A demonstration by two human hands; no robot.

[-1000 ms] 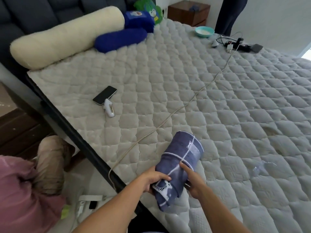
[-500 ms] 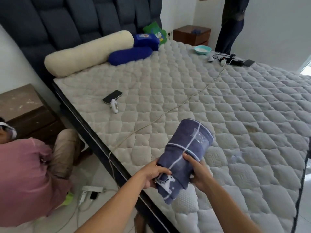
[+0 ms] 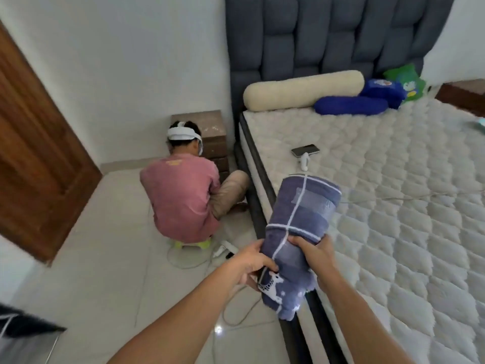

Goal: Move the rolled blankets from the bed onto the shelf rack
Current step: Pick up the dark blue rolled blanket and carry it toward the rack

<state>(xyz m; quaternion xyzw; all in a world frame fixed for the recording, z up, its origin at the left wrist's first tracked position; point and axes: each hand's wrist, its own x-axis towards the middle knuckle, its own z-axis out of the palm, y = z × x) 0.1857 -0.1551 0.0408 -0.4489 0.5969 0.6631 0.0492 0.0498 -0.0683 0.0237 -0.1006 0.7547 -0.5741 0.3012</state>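
I see a slate-blue blanket (image 3: 301,219) with white grid lines and a white deer print. Behind it on the white quilted bed (image 3: 393,206): a cream bolster (image 3: 301,93), a royal-blue pillow (image 3: 350,105).

Soft, even daylight; slight motion blur throughout, wide-angle bending at the edges.

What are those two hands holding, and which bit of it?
Both hands hold the rolled blue blanket near its lower end, the end with the white animal print. The left hand is on its left side, the right hand on its right.
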